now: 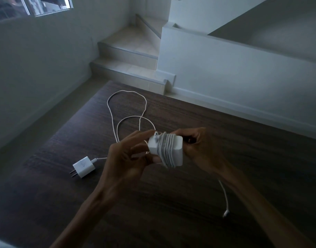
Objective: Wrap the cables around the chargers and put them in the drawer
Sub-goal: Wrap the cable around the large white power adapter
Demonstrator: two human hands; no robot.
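— Biggest to smallest?
— Dark wood-grain tabletop [225, 140], filling the lower view. Pale tiled stair steps [128, 56] beyond its far edge.
— Hands?
— Left hand [128, 158] and right hand [202, 149] raised above the tabletop, both curled around a large white square charger [165, 150] bound in several turns of white cord.
— Loose pieces?
— Long white cable [126, 111] looped on the wood, plugged into a small white two-pin charger [83, 167] lying flat at left. Short cord tail [225, 196] dangling below the right wrist.

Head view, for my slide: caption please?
Both hands hold a cable-wrapped charger; a small charger lies unwrapped on the table.
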